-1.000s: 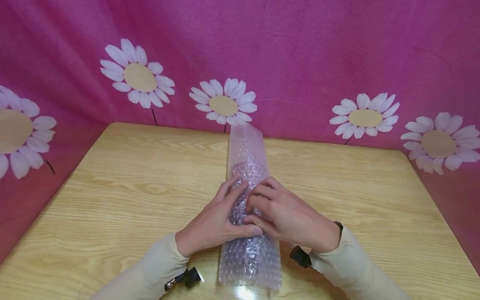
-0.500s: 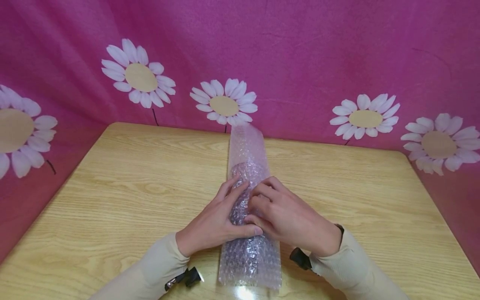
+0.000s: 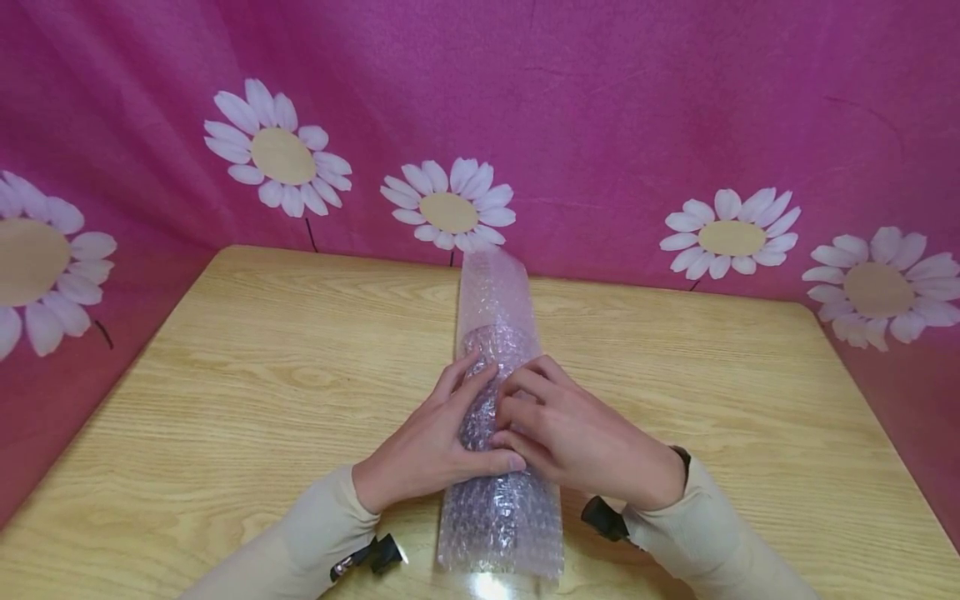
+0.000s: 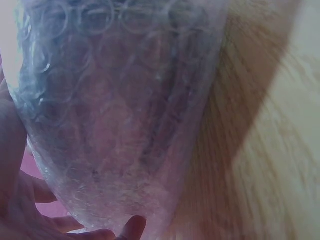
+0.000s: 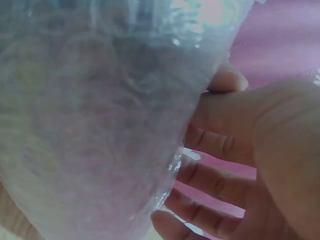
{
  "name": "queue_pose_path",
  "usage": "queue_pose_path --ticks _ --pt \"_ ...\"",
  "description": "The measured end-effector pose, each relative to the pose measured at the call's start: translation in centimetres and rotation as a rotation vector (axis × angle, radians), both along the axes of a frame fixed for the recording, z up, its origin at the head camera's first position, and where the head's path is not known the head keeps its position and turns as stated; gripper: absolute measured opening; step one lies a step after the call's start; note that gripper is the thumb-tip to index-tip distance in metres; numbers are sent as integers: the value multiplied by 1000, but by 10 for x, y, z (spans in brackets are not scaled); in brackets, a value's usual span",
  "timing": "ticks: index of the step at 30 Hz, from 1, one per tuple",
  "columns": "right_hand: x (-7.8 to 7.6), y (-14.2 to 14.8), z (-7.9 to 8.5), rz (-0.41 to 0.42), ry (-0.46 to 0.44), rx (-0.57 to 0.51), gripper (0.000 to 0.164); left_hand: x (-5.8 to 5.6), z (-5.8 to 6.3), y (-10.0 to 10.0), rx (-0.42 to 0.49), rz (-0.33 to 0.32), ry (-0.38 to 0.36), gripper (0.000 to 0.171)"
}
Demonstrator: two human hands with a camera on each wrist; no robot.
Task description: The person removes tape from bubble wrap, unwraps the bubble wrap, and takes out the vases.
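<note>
A long bundle in clear bubble wrap (image 3: pixel 501 521) lies lengthwise on the table in the middle of the head view, something dark showing inside. My left hand (image 3: pixel 423 446) rests on it from the left, fingers spread along the top and thumb stretched across toward the other hand. On the right, my right hand (image 3: pixel 573 429) has its fingers bent, their tips gripping at the wrap near the left thumb. Up close in the left wrist view, the bubble wrap (image 4: pixel 115 115) fills the left half. Fingers (image 5: pixel 215 180) lie along the wrap's edge in the right wrist view.
The wooden table (image 3: pixel 262 358) reaches back to a pink cloth backdrop (image 3: pixel 585 108) printed with white daisies. The wrap's flat far end points toward that cloth. Small black wrist cameras, such as the one (image 3: pixel 386 553) by the left sleeve, sit close beside the bundle.
</note>
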State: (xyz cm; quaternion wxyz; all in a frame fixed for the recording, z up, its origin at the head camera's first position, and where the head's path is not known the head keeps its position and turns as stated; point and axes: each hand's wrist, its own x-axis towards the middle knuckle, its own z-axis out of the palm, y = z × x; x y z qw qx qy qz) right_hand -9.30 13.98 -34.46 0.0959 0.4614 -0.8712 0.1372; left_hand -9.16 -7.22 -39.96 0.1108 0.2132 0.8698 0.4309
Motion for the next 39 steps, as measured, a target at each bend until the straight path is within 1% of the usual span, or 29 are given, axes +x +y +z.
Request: queue_pose_path --ticks 6,9,14,20,31,39 --pt "1 2 3 3 -107 13 8 0 1 0 -10 -12 13 109" --pt "2 4 4 9 -134 14 6 0 0 -1 -13 -22 16 112" --pt "2 4 4 23 -139 10 7 0 0 -2 -16 -35 21 115" --pt "4 4 4 17 -147 19 6 0 0 -2 -15 -36 20 115" --pt "5 3 3 31 -95 7 7 0 0 -2 -22 -38 24 114" --pt "6 3 4 23 -89 25 7 0 0 -3 -22 -39 13 114"
